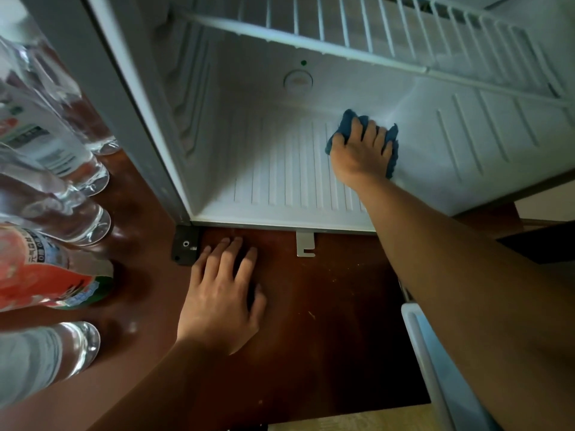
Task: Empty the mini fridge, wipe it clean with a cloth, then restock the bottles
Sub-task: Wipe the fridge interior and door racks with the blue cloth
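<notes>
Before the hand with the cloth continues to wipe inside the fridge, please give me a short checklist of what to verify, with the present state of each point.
1. Lower compartment of the fridge holds no bottles: ok.
2. Blue cloth is under the right hand, pressed on the fridge floor near the right wall: ok.
3. Left hand rests flat on the brown surface in front of the fridge, holding nothing: ok.
4. Bottles stand outside, to the left of the fridge, away from the wiping arm: ok.
5. Wire shelf above is free of items: cannot tell, only part is visible.
6. Floor already clean or dry: cannot tell.
</notes>
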{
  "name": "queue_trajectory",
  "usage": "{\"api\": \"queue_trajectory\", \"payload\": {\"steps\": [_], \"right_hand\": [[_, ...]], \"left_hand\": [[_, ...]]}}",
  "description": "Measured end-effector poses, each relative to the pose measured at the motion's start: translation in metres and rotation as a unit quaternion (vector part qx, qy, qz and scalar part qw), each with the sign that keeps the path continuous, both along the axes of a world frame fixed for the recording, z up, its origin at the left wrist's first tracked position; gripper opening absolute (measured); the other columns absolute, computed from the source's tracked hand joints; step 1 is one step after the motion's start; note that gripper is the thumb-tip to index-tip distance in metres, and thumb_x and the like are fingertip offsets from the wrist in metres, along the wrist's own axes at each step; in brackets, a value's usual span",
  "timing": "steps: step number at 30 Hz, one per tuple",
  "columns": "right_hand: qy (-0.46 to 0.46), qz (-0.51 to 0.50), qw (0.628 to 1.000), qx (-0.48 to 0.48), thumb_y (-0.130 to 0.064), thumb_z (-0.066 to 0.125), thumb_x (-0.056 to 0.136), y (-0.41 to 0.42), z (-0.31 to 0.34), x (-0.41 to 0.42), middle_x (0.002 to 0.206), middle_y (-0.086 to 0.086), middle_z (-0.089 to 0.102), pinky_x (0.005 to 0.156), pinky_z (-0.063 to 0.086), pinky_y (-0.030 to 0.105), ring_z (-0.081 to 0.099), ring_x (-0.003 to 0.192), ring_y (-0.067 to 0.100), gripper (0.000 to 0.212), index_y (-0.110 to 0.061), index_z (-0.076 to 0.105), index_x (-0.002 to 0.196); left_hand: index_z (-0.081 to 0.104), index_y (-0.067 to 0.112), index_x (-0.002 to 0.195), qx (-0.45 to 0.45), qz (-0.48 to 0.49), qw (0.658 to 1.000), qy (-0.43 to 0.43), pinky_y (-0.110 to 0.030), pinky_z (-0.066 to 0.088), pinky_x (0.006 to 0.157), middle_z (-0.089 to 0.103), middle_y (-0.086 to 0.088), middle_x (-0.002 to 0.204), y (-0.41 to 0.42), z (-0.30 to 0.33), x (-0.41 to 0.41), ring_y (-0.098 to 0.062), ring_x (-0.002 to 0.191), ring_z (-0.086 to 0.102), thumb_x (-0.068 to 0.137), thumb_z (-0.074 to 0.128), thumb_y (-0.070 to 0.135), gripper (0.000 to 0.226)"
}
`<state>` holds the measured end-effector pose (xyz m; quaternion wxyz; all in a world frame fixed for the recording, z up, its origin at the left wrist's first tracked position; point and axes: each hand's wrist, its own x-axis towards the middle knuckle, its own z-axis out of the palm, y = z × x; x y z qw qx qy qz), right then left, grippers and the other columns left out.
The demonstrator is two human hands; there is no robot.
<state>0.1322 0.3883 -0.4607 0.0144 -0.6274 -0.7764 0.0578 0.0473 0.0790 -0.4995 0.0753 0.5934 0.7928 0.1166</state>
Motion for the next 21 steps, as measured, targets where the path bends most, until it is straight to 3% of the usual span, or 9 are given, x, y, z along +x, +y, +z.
{"api": "queue_trajectory", "payload": {"steps": [7,21], "right_hand": [[-0.014,-0.018,1.000,0.005,-0.046,0.022,0.100,-0.005,0.000,-0.018,0.161,0.013,0.013,0.120,0.002,0.053,0.007,0.147,0.035,0.060,-0.024,0.013,0.156],[0.023,0.185,0.981,0.059,-0.043,0.028,0.098,-0.086,-0.008,-0.105,0.158,0.015,0.024,0.117,0.012,0.053,0.018,0.145,0.036,0.061,-0.019,0.025,0.154]], "left_hand": [[0.054,0.011,0.135,0.002,0.003,1.000,-0.006,-0.050,0.028,0.115,0.049,-0.016,0.140,0.000,-0.001,-0.002,-0.033,0.136,0.039,0.088,0.046,0.041,0.057],[0.053,0.014,0.135,0.006,0.015,1.000,-0.010,-0.045,0.026,0.116,0.049,-0.011,0.140,0.001,-0.003,-0.001,-0.029,0.135,0.040,0.087,0.045,0.042,0.056]]}}
